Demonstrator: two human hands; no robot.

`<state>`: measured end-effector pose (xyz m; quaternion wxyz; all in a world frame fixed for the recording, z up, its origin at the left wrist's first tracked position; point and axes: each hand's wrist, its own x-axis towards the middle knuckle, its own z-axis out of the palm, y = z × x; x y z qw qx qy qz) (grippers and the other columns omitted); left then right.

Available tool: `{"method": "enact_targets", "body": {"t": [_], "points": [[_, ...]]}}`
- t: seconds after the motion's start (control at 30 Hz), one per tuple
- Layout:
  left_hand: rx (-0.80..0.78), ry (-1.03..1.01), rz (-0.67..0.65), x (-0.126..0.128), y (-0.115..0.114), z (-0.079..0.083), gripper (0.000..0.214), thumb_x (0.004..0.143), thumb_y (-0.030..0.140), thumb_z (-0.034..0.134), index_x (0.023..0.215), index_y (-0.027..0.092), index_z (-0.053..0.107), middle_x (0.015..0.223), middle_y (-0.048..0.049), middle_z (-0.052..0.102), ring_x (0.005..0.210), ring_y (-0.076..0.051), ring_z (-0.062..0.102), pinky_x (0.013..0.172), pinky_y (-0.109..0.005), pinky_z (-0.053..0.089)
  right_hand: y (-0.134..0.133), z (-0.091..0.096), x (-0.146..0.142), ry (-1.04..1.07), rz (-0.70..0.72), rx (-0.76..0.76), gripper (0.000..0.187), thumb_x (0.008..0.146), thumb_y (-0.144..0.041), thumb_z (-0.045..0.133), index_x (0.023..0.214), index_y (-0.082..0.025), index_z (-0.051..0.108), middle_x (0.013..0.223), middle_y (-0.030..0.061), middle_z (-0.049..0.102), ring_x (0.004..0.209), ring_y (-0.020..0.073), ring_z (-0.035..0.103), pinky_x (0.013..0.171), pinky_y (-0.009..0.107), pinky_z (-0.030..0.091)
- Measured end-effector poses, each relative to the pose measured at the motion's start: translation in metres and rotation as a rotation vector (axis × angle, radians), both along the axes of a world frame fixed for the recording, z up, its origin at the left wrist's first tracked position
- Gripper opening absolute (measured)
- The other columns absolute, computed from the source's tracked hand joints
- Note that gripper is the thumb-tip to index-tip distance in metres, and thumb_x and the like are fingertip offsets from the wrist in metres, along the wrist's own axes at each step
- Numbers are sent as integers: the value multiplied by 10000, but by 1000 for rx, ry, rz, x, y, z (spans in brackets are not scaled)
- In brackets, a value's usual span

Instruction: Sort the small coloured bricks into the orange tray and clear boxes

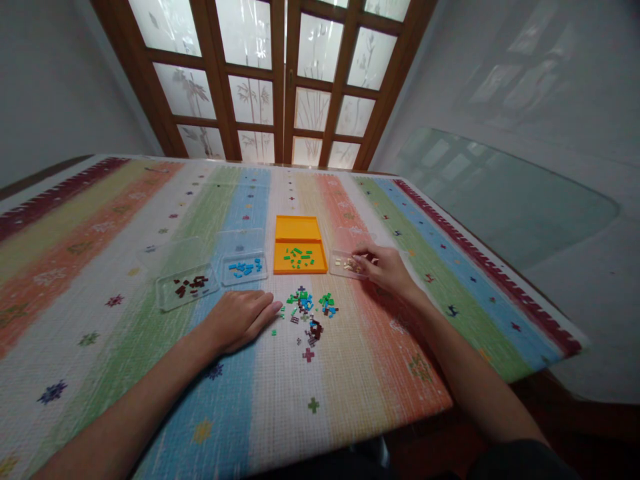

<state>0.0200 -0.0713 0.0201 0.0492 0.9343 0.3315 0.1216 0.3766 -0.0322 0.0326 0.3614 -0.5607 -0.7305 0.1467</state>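
My right hand (383,267) reaches into a small clear plastic box (333,270) of beige toy bricks (345,262). Its thumb and fingertips are brought together among the bricks; whatever they pinch is too small to make out. My left hand (245,319) lies on the tablecloth with its fingers stretched out, holding nothing. Just beyond its fingertips is a loose pile of green, blue and brown bricks (305,301). A smaller cluster of green and blue bricks (328,305) lies to the right, with dark brown pieces (315,329) nearer me.
An opened orange case (297,228) holds green bricks (300,255) behind the pile. Left of it stand a clear box (223,280) with blue bricks (243,268) and another clear box (165,303) with brown bricks (191,287). A striped cloth (280,413) covers the table.
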Motion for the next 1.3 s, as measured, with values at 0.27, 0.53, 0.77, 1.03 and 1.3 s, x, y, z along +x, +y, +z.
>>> {"method": "enact_targets", "body": {"t": [0.27,0.53,0.77,1.03,1.3], "points": [[8,1,0,0,0,1,515,1102,418,196,765,204,521,692,-31,614,624,-174,570,602,-295,410,-1,2,0,160,13,-100,272,785,-475,702,800,-207,747,725,65,733,633,200,638,601,323,483],[5,2,3,1,0,0,523,1102,427,188,772,203,526,689,-31,615,622,-179,574,602,-302,410,2,1,0,133,32,-53,262,809,-461,682,786,-203,723,724,54,704,620,181,595,593,315,454],[-11,-22,4,1,0,0,512,1098,424,206,769,203,532,683,-30,605,613,-176,557,607,-299,423,2,0,-1,90,30,-24,231,819,-426,662,770,-212,737,710,45,708,623,182,586,593,312,428],[4,12,7,0,0,1,528,1101,427,171,776,207,525,690,-34,610,629,-183,573,610,-306,426,0,1,-2,84,27,9,203,790,-424,692,731,-237,745,726,55,705,625,193,566,604,331,421],[2,40,15,0,0,1,531,1101,431,168,777,207,524,698,-37,619,630,-188,583,612,-312,418,-1,2,-1,46,23,15,181,759,-388,741,825,-222,770,722,35,706,594,170,537,586,305,398]]}}
